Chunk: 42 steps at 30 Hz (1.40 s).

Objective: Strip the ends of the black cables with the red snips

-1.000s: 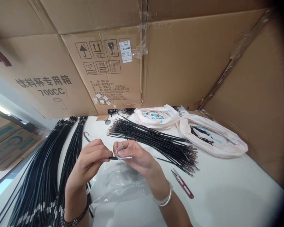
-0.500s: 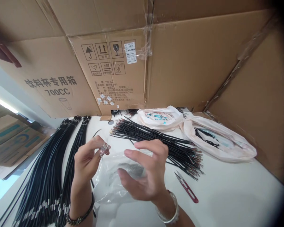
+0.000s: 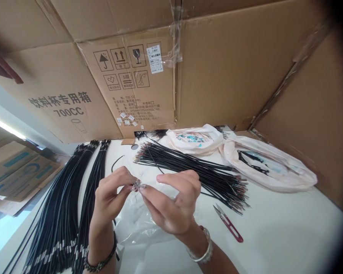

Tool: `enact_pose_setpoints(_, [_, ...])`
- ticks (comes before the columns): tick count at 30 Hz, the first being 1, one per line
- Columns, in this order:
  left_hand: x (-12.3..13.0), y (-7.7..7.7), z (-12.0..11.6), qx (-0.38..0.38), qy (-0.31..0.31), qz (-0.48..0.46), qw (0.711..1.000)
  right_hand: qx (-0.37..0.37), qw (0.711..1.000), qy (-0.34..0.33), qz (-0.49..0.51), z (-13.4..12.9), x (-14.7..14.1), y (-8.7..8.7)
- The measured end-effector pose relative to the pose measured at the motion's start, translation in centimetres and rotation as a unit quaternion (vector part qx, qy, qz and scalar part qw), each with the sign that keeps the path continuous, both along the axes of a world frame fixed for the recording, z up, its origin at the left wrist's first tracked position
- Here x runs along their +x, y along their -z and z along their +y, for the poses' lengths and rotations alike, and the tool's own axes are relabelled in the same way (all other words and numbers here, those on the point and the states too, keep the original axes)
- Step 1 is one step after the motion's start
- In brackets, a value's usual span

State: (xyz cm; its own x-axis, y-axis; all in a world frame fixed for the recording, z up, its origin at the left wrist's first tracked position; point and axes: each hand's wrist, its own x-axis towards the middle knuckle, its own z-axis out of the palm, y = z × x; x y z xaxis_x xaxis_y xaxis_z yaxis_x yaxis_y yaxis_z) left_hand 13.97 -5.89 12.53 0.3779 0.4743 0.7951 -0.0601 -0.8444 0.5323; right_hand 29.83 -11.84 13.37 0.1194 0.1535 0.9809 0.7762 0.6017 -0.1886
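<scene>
Near the centre, my left hand pinches a small clump of clear plastic pieces between thumb and fingertips. My right hand meets it there, with thumb and index finger closed at the clump and the other fingers curved above. A transparent plastic bag lies on the table beneath both hands. One thin black cable shows its curved end just above my left hand. The exact shape of the small pieces is too fine to make out.
Long bundles of black cables lie at the left. A shorter cable bundle crosses behind my right hand. Red-handled snips rest at the right. Two white bags stand before the cardboard wall.
My right hand has moved left and down, and its thumb and index finger have closed at the clear clump. My left hand has shifted slightly right.
</scene>
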Motion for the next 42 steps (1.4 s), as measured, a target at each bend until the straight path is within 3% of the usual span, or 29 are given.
enact_pose_setpoints(3, [0.2,-0.1,-0.6,-0.053,0.005,-0.015,0.998,0.014,1.0,-0.025,0.004,0.1,-0.1,0.0])
enact_pose_setpoints(6, [0.4,-0.3,-1.3,-0.1,0.035,-0.025,0.994,0.004,0.995,-0.098,0.032,-0.1,0.0,-0.3])
enact_pose_setpoints(9, [0.8,-0.5,-2.0,-0.121,0.067,-0.039,0.99,-0.033,0.981,-0.181,0.054,-0.7,0.5,-0.5])
enact_pose_setpoints(12, [1.2,-0.8,-2.6,-0.166,0.033,-0.097,0.981,-0.094,0.966,-0.228,0.082,-1.0,1.2,-0.6])
enact_pose_setpoints(14, [1.3,-0.9,-2.8,-0.184,0.02,-0.113,0.976,-0.104,0.967,-0.221,0.073,-1.0,1.5,-0.7])
enact_pose_setpoints(19, [0.7,-0.6,-1.9,-0.159,0.086,-0.048,0.982,-0.1,0.98,-0.171,-0.012,-0.9,1.2,-1.0])
enact_pose_setpoints(23, [0.5,-0.2,-1.5,-0.138,0.08,-0.012,0.987,-0.123,0.97,-0.207,0.028,-1.0,0.9,-0.9])
enact_pose_setpoints(30, [0.7,-0.6,-3.0,-0.182,0.018,0.019,0.983,-0.133,0.934,-0.291,0.161,0.6,0.6,0.4])
enact_pose_setpoints(33, [1.0,-0.9,-4.0,-0.19,-0.034,0.046,0.98,-0.125,0.918,-0.296,0.232,1.3,-0.1,1.2])
enact_pose_setpoints(37, [1.7,-1.3,-5.1,-0.189,-0.076,0.042,0.978,-0.098,0.939,-0.232,0.233,1.2,-0.7,1.6])
enact_pose_setpoints(42, [2.4,-1.8,-5.6,-0.181,-0.126,0.028,0.975,-0.057,0.963,-0.183,0.192,0.7,-0.5,0.7])
